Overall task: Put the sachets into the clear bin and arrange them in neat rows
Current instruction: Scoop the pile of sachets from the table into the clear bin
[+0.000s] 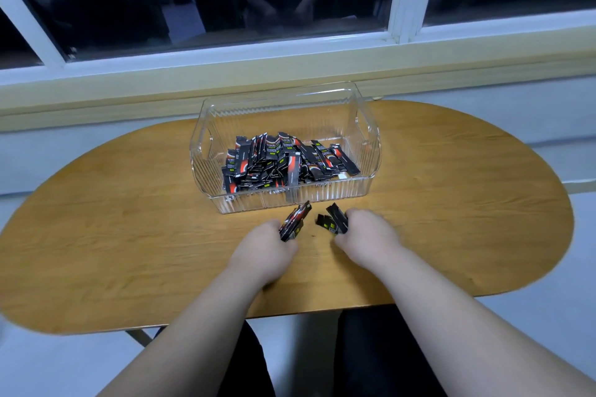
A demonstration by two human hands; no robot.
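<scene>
A clear ribbed plastic bin (335, 195) stands on the oval wooden table (129, 219), near its far edge. Inside lies a loose heap of several black-and-red sachets (277, 164), crossing each other at mixed angles, mostly in the left and middle of the bin. Just in front of the bin, my left hand (267, 248) is closed around a small bundle of sachets (295, 219) that sticks up toward the bin. My right hand (367, 232) grips another few sachets (333, 222) close beside it. Both hands rest low over the tabletop.
A cream window sill (290, 71) and dark window panes run behind the table. The table's near edge (290, 313) lies over my lap. Bare wood spreads to the left and right of the bin.
</scene>
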